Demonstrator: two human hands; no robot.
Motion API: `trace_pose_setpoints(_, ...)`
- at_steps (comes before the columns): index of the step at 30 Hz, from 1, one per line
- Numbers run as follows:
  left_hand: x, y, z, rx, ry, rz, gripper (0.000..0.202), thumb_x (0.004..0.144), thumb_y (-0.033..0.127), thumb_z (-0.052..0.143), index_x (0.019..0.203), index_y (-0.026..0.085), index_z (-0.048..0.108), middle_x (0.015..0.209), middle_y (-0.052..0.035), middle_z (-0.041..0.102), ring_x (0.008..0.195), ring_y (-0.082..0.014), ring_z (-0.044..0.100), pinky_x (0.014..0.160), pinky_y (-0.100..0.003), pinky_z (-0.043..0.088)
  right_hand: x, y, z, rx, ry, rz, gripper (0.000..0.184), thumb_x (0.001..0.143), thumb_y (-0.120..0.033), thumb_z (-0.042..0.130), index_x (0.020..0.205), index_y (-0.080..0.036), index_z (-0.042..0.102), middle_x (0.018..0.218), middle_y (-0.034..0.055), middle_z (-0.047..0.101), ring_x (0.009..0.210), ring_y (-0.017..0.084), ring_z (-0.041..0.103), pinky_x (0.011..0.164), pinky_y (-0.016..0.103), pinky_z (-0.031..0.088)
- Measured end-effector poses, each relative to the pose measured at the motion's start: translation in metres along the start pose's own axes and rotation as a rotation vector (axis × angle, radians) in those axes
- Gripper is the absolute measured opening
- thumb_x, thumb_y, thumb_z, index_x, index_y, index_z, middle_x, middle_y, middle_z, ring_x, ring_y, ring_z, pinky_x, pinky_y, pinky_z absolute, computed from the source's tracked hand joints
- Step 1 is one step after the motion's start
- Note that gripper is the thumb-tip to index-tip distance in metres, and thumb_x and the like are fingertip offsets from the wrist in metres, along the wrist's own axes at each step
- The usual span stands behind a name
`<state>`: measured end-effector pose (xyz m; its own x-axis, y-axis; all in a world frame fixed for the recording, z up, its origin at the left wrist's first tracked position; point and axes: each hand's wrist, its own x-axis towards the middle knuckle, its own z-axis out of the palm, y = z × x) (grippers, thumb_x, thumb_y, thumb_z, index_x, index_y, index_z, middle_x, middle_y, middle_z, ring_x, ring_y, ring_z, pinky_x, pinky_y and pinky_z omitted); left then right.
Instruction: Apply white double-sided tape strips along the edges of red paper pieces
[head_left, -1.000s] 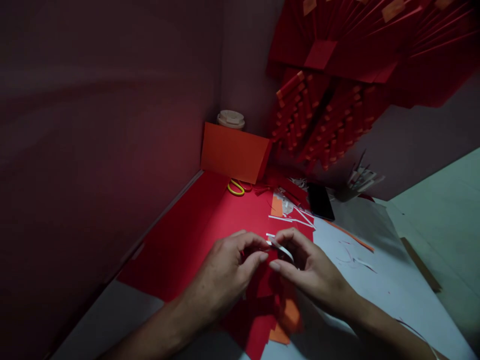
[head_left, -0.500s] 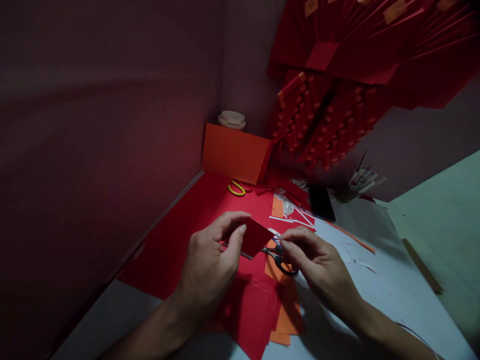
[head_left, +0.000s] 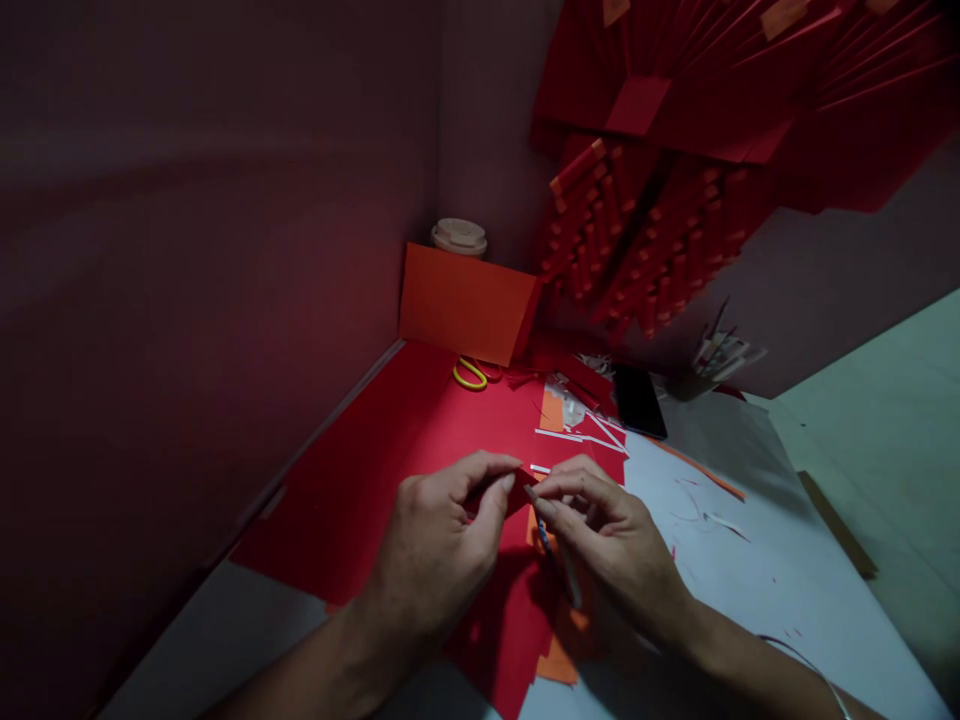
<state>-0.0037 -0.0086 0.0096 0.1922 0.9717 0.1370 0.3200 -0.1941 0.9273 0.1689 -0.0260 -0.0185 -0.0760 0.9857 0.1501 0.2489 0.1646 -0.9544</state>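
My left hand [head_left: 442,540] pinches a small piece of red paper [head_left: 519,494] between thumb and forefinger, mostly hidden by the fingers. Close against it, my right hand [head_left: 611,540] has its thumb and forefinger pressed together on a thin pale strip [head_left: 529,492] at the paper's edge. Just below these fingertips a narrow blue-and-white thing [head_left: 571,582] slants downward; I cannot tell whether it is held. Under both hands lie large red paper [head_left: 405,425] and orange paper pieces [head_left: 559,665].
Yellow-handled scissors [head_left: 470,374] lie before a folded orange card [head_left: 465,305]. A lidded cup [head_left: 459,236] stands behind it. Right of these are white strips [head_left: 604,432], a black phone [head_left: 639,400] and a pen holder [head_left: 694,382]. Red paper decorations [head_left: 645,225] hang on the wall.
My right hand has moved left to meet the red paper piece, which has tilted and shows less. The black-handled scissors seen before are no longer visible. A narrow blue-and-white thing now shows below my fingers.
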Motion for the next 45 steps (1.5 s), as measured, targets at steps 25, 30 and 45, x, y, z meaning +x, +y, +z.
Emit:
trace_pose_setpoints(25, -0.003, -0.001, 0.004, -0.126, -0.125, -0.063, 0.024, 0.088, 0.026, 0.056, 0.104, 0.025, 0.073, 0.096, -0.0025, 0.077, 0.083, -0.0179, 0.073, 0.075, -0.026, 0.057, 0.001, -0.008, -0.001, -0.028, 0.008, 0.054, 0.014, 0.085, -0.033, 0.063, 0.084, -0.02, 0.069, 0.083, 0.0018, 0.058, 0.069, 0.013, 0.056, 0.059, 0.025, 0.045)
trace_pose_setpoints(30, -0.005, 0.0, 0.005, 0.019, -0.059, 0.045, 0.022, 0.086, 0.021, 0.057, 0.099, 0.026, 0.074, 0.089, 0.0002, 0.078, 0.078, -0.0154, 0.073, 0.069, -0.021, 0.056, -0.001, -0.009, 0.001, -0.054, 0.001, 0.069, 0.012, 0.086, -0.031, 0.062, 0.084, -0.02, 0.068, 0.084, 0.0027, 0.059, 0.075, 0.016, 0.059, 0.066, 0.028, 0.048)
trace_pose_setpoints(45, -0.006, -0.009, 0.001, 0.49, 0.127, 0.504, 0.015, 0.084, 0.015, 0.055, 0.09, 0.019, 0.068, 0.082, -0.0028, 0.076, 0.071, -0.0174, 0.07, 0.07, -0.027, 0.053, -0.001, -0.022, 0.0, 0.223, -0.242, 0.314, 0.023, 0.081, -0.032, 0.066, 0.098, -0.022, 0.056, 0.084, -0.0003, 0.057, 0.077, 0.015, 0.056, 0.07, 0.028, 0.048)
